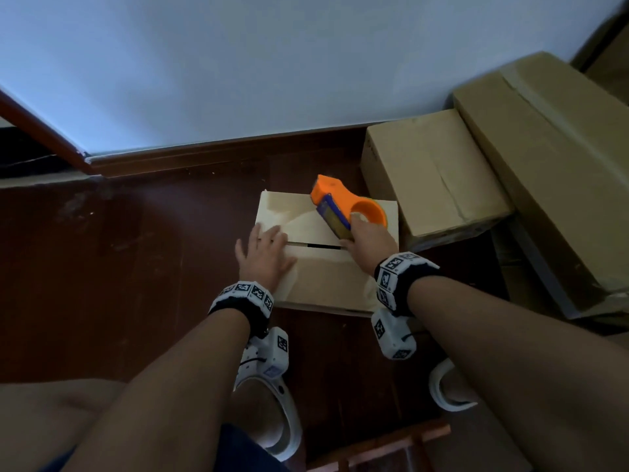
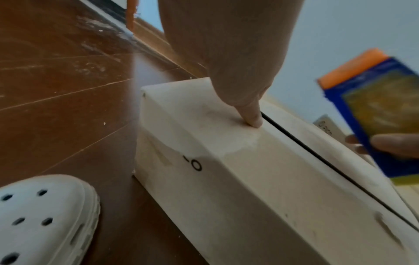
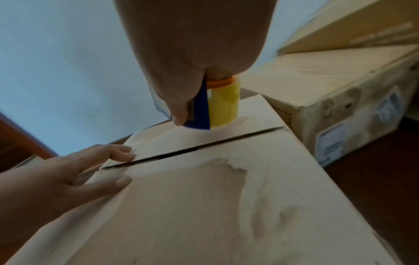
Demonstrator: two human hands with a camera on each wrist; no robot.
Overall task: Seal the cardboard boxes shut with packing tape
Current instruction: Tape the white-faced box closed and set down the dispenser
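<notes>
The small cardboard box (image 1: 326, 277) sits on the dark wood floor (image 1: 136, 267) in front of you, its two top flaps meeting at a dark open seam (image 1: 316, 246). Your left hand (image 1: 263, 257) hides the seam's left end, lying flat with fingers spread on the flaps. Your right hand (image 1: 369, 243) grips the orange tape dispenser (image 1: 347, 206) at the seam's right end; its yellow tape roll (image 3: 224, 104) seems to touch the far flap, though blur makes contact uncertain. Two larger boxes (image 1: 432, 175) stand just beside, against the wall (image 1: 272, 63).
</notes>
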